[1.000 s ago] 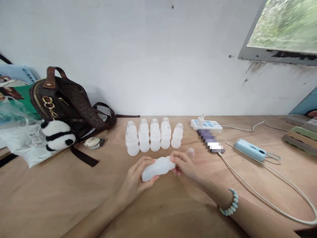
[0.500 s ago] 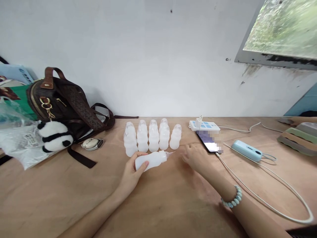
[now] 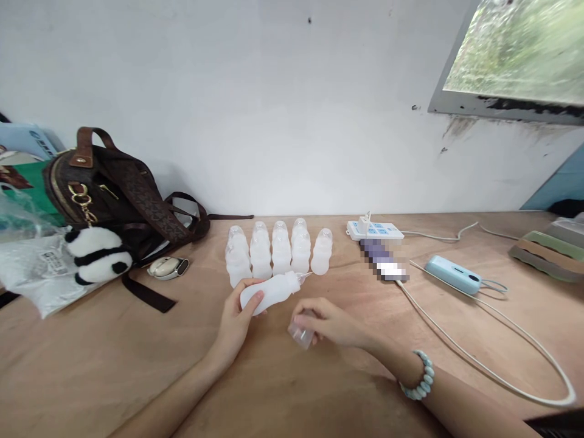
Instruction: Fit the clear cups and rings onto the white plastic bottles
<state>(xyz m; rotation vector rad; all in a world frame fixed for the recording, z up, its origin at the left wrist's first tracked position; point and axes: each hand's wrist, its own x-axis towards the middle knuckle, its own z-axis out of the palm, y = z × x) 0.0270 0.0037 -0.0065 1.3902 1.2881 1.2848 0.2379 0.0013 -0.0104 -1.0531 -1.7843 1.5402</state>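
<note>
Left hand (image 3: 237,313): my fingers wrap the white bottle (image 3: 270,292), lying just before the bottle row (image 3: 278,252).
Right hand (image 3: 326,322): fingertips pinch what looks like a clear cap (image 3: 301,333), near that row.

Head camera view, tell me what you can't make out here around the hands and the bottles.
- Clear cap in the right hand: mostly covered by fingers, blurred.
- Bottle in the left hand: contents unreadable through cloudy plastic.
- Back-row bottles: hidden behind front ones.
- Phone: screen pixelated.

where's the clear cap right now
In the head view the clear cap is in the right hand, just right of and below the tilted bottle that the left hand holds.
</note>
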